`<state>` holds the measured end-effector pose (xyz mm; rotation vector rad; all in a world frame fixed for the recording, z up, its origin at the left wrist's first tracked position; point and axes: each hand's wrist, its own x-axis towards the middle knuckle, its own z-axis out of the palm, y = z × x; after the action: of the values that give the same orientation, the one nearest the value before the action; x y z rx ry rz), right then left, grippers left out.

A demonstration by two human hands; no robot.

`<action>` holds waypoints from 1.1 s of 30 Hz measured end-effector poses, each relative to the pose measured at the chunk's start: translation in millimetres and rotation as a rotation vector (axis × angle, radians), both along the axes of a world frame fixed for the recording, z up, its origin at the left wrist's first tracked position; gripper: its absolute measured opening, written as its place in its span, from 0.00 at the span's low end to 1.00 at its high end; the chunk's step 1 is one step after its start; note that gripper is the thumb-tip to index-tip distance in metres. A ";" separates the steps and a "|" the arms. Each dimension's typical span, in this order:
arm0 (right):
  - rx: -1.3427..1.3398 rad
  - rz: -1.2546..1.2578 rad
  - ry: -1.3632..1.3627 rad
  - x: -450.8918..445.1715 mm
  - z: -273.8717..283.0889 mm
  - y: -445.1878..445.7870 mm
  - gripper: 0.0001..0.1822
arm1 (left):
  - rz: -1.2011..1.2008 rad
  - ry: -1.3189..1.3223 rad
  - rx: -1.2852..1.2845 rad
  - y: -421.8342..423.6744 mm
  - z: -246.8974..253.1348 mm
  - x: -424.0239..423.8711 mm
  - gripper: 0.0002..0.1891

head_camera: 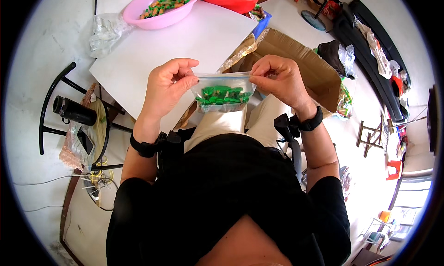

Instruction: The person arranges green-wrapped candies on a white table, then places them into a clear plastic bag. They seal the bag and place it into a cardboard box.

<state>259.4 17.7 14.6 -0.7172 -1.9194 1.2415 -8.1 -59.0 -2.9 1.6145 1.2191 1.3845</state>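
Observation:
A clear plastic zip bag (223, 108) hangs between my hands above my lap, its blue-lined zip strip stretched level along the top. Several green-wrapped pieces (225, 95) fill its lower part. My left hand (171, 82) pinches the top left corner between thumb and fingers. At the opposite corner, my right hand (279, 76) pinches the zip edge the same way. Whether the zip is fully sealed cannot be told. Behind the bag are the white table's edge and an open cardboard box (288, 45).
On the white table (166, 47) stand a pink basin (130, 14) and a red basin (236, 3), both holding green-and-orange wrapped pieces. Crumpled clear plastic (107, 33) lies beside the pink one. A black-framed chair (47, 102) at left carries a black flask (78, 111). A black sofa (369, 64) is at right.

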 end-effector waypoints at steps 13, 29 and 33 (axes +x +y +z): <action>-0.256 0.107 -0.190 20.4 -83.9 14.4 0.14 | -0.249 -0.377 -0.315 19.1 -88.4 29.3 0.04; 0.064 0.129 -0.165 -3.7 -36.3 -2.9 0.13 | -0.116 -0.376 -0.229 11.5 -34.7 54.8 0.06; 0.040 0.139 -0.129 -2.3 -40.4 -2.2 0.10 | -0.131 -0.364 -0.222 10.2 -33.4 53.9 0.08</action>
<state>257.1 15.6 -25.8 -0.6671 -2.1248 1.2629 45.7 -48.8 -36.4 1.2038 0.9928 1.3361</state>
